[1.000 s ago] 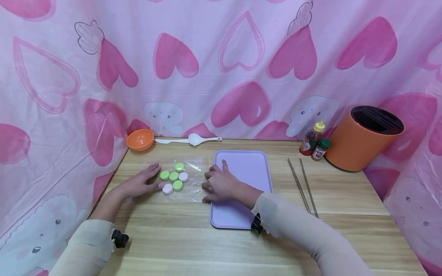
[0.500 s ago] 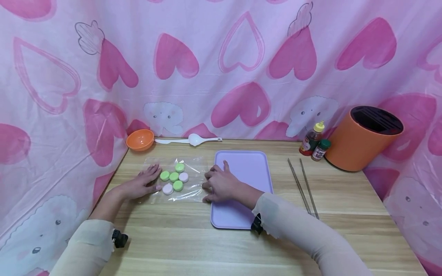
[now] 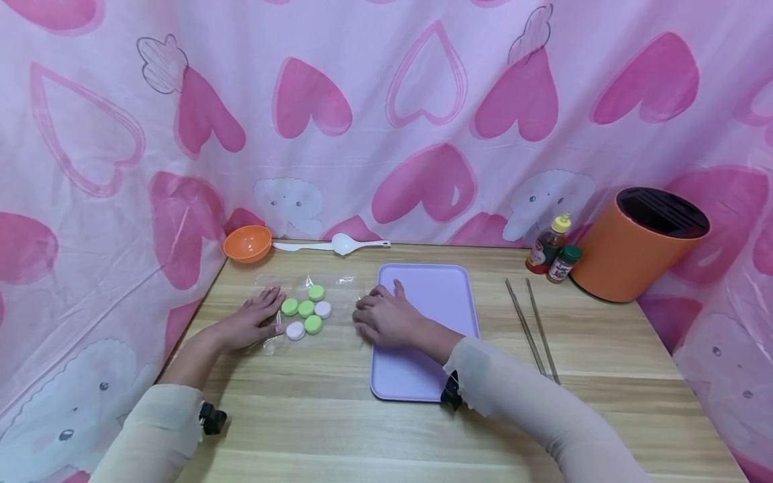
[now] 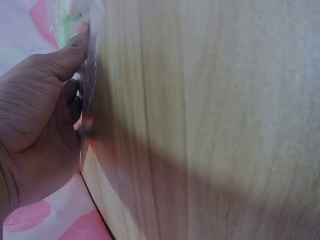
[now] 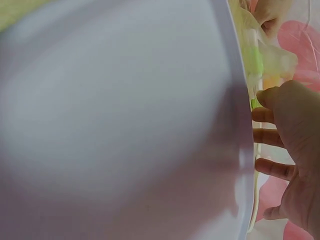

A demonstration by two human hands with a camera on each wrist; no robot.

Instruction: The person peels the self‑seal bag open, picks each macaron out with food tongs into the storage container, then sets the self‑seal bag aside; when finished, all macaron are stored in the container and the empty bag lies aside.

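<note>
A clear plastic bag [image 3: 341, 295] lies spread on the wooden table, with several round, macaron-like light-green pieces [image 3: 317, 293] and two white ones [image 3: 295, 331] grouped at its middle. My left hand [image 3: 252, 320] rests on the bag's left end, fingers extended and thumb beside the nearer white piece. At the bag's right end, my right hand [image 3: 389, 318] touches down with its fingertips, its palm above the left side of a lilac tray [image 3: 401, 379]. The right wrist view shows the fingers [image 5: 270, 137] apart just past the tray's rim. I cannot tell whether the pieces lie in or on the bag.
An orange bowl [image 3: 247, 244], a white knife [image 3: 302, 247] and a white ladle [image 3: 343, 244] line the back left. Metal chopsticks [image 3: 524, 325] lie right of the tray. A yellow-capped sauce bottle [image 3: 546, 248], a green-capped jar [image 3: 564, 263] and an orange knife block [image 3: 634, 248] stand back right.
My right hand's fingers have drawn closer together at the bag's right end. Shine on the bag has shifted. My left hand stays on the left end.
</note>
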